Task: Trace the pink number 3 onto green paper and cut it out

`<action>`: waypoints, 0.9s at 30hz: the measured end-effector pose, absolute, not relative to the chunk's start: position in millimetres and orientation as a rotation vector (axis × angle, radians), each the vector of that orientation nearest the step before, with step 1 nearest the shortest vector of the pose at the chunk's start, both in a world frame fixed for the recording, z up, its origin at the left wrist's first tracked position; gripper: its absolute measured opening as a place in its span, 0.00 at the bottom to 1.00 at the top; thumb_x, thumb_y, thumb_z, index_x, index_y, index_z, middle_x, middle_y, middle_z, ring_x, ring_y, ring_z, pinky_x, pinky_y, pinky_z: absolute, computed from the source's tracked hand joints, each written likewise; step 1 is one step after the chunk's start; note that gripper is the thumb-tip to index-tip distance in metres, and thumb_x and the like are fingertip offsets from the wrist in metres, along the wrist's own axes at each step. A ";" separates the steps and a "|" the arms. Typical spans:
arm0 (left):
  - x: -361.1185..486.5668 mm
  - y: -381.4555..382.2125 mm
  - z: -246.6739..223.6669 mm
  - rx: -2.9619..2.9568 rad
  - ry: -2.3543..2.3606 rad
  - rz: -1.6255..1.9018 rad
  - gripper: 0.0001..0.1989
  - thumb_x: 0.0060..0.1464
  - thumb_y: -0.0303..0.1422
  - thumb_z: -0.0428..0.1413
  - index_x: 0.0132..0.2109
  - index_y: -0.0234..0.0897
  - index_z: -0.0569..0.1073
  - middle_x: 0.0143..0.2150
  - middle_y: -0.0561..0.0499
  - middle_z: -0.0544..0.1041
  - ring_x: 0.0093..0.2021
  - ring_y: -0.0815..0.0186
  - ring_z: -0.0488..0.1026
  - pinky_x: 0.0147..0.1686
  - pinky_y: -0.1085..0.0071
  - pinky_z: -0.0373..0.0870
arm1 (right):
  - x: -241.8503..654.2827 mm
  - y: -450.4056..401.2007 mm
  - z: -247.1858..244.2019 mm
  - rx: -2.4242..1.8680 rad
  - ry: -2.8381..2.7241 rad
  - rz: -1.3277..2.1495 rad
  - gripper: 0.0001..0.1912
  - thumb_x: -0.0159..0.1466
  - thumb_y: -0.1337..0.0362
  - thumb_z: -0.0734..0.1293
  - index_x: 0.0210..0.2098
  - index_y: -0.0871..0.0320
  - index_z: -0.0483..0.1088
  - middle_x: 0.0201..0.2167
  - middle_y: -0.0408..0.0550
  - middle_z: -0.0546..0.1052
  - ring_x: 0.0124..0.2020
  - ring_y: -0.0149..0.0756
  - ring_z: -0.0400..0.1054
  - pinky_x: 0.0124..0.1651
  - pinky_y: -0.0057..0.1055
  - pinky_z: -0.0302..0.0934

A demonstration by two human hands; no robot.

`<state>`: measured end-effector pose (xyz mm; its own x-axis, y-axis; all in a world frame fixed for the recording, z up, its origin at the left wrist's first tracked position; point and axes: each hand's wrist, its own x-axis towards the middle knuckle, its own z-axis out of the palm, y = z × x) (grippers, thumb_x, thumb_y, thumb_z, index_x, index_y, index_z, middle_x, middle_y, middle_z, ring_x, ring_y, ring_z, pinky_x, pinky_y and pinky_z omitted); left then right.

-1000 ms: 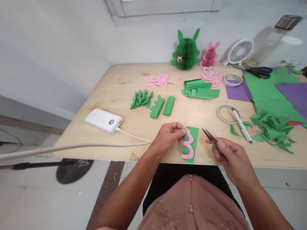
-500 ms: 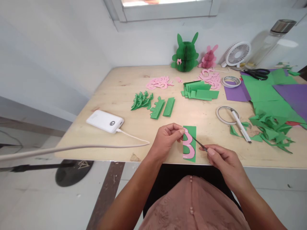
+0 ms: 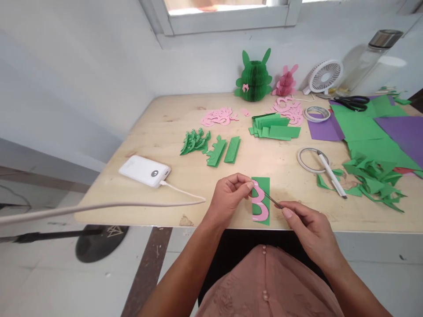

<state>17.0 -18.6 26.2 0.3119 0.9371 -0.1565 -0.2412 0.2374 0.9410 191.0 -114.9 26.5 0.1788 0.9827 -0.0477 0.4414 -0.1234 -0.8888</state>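
My left hand (image 3: pixel 231 191) pinches the upper left edge of a pink curved paper cut-out (image 3: pixel 262 211), fingers closed. The cut-out lies over a green paper strip (image 3: pixel 265 182) at the table's front edge. Whether the fingertips also grip the strip is hard to tell. My right hand (image 3: pixel 307 222) is closed around a thin dark tool with a pointed tip (image 3: pixel 273 201). Its tip reaches the right edge of the pink cut-out, around the middle. To the upper left lie a folded green strip (image 3: pixel 232 149) and a partly cut green piece (image 3: pixel 216 152).
Green strips (image 3: pixel 274 127) are stacked behind. Tape rolls (image 3: pixel 316 114), a white marker (image 3: pixel 332 174) and green scraps (image 3: pixel 373 180) lie rightward, near black scissors (image 3: pixel 352 102). A white power bank (image 3: pixel 144 171) with a cable is at left. Honeycomb paper figures (image 3: pixel 254 81) and a fan (image 3: pixel 325 75) stand behind.
The tool's tip has shifted slightly down along the cut-out's right edge. My left hand keeps its pinch. The whole view has moved a little.
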 end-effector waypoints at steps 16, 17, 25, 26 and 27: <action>19.5 -22.9 27.9 0.984 0.861 0.963 0.08 0.46 0.34 0.64 0.27 0.34 0.75 0.23 0.53 0.74 0.24 0.72 0.67 0.29 0.75 0.63 | 188.3 -113.6 26.0 -1.669 -1.354 0.843 0.17 0.65 0.52 0.63 0.39 0.56 0.79 0.40 0.49 0.82 0.38 0.40 0.76 0.35 0.29 0.69; 19.5 -22.9 27.3 0.985 0.855 0.960 0.08 0.47 0.34 0.64 0.27 0.34 0.75 0.23 0.53 0.74 0.24 0.72 0.67 0.29 0.75 0.63 | 188.3 -113.3 26.0 -1.665 -1.354 0.843 0.17 0.65 0.53 0.63 0.39 0.56 0.79 0.40 0.49 0.82 0.38 0.40 0.76 0.36 0.29 0.69; 21.3 -24.5 25.3 0.955 0.859 0.952 0.09 0.46 0.34 0.64 0.28 0.34 0.75 0.23 0.53 0.74 0.25 0.72 0.67 0.30 0.75 0.63 | 186.7 -112.0 25.2 -1.635 -1.326 0.881 0.16 0.65 0.53 0.64 0.40 0.56 0.79 0.39 0.49 0.82 0.40 0.43 0.76 0.39 0.32 0.70; 21.7 -24.9 25.4 0.952 0.867 0.950 0.09 0.46 0.35 0.64 0.28 0.34 0.75 0.23 0.53 0.74 0.25 0.71 0.67 0.30 0.75 0.63 | 186.0 -112.0 25.6 -1.634 -1.320 0.888 0.16 0.65 0.53 0.64 0.39 0.56 0.79 0.38 0.49 0.82 0.40 0.43 0.76 0.39 0.32 0.70; 22.1 -25.3 25.5 0.950 0.877 0.948 0.09 0.46 0.35 0.64 0.28 0.34 0.74 0.23 0.53 0.74 0.25 0.71 0.67 0.30 0.74 0.63 | 185.3 -112.0 26.0 -1.634 -1.313 0.894 0.16 0.64 0.53 0.64 0.39 0.56 0.79 0.38 0.49 0.82 0.40 0.43 0.76 0.39 0.33 0.71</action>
